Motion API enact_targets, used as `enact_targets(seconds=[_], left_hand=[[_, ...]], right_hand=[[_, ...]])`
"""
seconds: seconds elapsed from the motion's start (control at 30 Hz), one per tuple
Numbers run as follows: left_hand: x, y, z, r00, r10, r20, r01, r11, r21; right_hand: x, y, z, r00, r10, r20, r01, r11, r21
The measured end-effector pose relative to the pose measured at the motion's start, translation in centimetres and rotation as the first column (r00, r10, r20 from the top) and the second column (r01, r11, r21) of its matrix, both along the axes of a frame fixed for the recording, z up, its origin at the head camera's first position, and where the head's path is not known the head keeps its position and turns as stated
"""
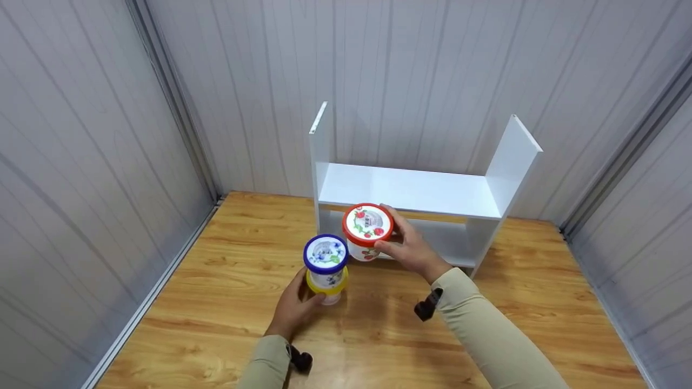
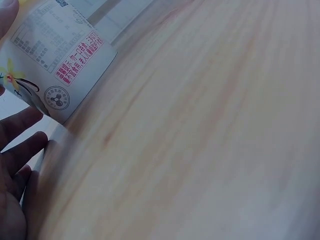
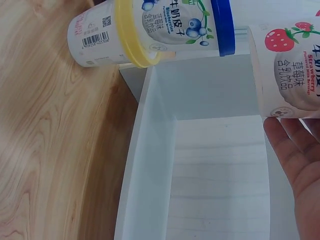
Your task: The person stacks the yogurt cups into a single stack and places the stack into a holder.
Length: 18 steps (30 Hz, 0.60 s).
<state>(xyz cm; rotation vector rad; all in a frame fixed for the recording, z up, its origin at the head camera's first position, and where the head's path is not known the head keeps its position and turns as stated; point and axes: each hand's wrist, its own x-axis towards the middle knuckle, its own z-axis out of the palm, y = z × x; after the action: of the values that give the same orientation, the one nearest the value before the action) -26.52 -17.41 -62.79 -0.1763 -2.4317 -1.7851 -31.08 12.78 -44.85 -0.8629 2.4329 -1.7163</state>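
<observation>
In the head view my right hand [image 1: 408, 246] grips a strawberry milk tub [image 1: 363, 253] with a red lid, raised in front of the white shelf. Its fingers and thumb lie round the tub's side. Just left of it, a blueberry milk tub [image 1: 327, 279] with a blue lid sits on top of a yellow-lidded tub [image 1: 331, 298]. My left hand [image 1: 296, 308] holds that lower tub, thumb in front and fingers round the far side. The left wrist view shows the lower tub's printed label [image 2: 60, 55] close up, a vanilla flower on it.
A white two-level shelf [image 1: 411, 189] with tall side panels stands against the back wall. Wood-grain flooring [image 1: 243, 243] spreads round it. Pale panelled walls [image 1: 259, 97] close in the back and both sides.
</observation>
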Motion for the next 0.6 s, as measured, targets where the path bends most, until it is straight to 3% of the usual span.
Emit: enact_targets(seconds=[0.17, 0.6], left_hand=[[0.1, 0.0, -0.1, 0.999, -0.033, -0.041, 0.034, 0.999, 0.024], [0.0, 0.1, 0.0, 1.000, -0.013, -0.013, 0.013, 1.000, 0.017]], right_hand=[[-0.1, -0.4, -0.2, 0.999, 0.028, -0.021, -0.029, 0.999, -0.038], [-0.1, -1.3, 0.2, 0.999, 0.025, 0.036, -0.023, 0.998, -0.059]])
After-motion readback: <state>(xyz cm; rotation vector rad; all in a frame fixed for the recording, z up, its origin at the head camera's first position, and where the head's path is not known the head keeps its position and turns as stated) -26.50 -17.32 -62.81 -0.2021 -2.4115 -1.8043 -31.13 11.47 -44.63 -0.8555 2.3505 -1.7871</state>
